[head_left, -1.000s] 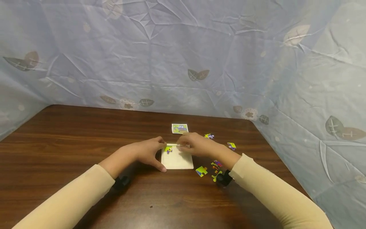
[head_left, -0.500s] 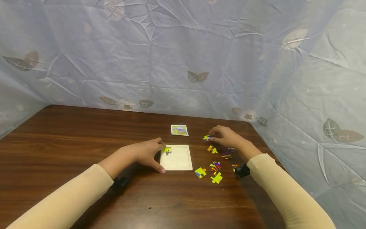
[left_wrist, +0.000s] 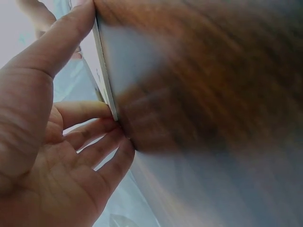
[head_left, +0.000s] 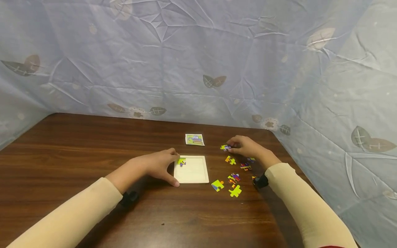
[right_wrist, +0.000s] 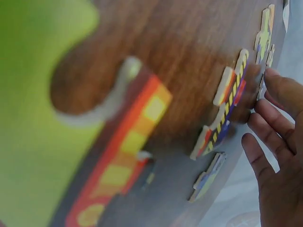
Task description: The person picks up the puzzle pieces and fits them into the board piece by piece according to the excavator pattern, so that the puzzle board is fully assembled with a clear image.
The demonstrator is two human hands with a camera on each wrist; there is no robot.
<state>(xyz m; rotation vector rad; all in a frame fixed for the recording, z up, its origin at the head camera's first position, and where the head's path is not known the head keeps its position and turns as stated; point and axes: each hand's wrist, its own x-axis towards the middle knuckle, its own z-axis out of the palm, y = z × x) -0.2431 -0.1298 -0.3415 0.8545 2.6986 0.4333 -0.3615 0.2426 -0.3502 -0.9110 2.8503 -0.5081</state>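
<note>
Wooden puzzle tray (head_left: 193, 173) lies flat on the brown table (head_left: 186, 210), a yellow-green corner piece (head_left: 181, 161) in its far left corner, and the left hand (head_left: 159, 166) spans its left edge, relaxed, thumb at the near corner and forefinger at the far one. The right hand (head_left: 247, 147) is at a green-and-blue piece (head_left: 224, 148) beyond the tray's right side, though I cannot tell whether it pinches that piece; loose pieces (head_left: 235, 191) lie scattered nearer, right of the tray
</note>
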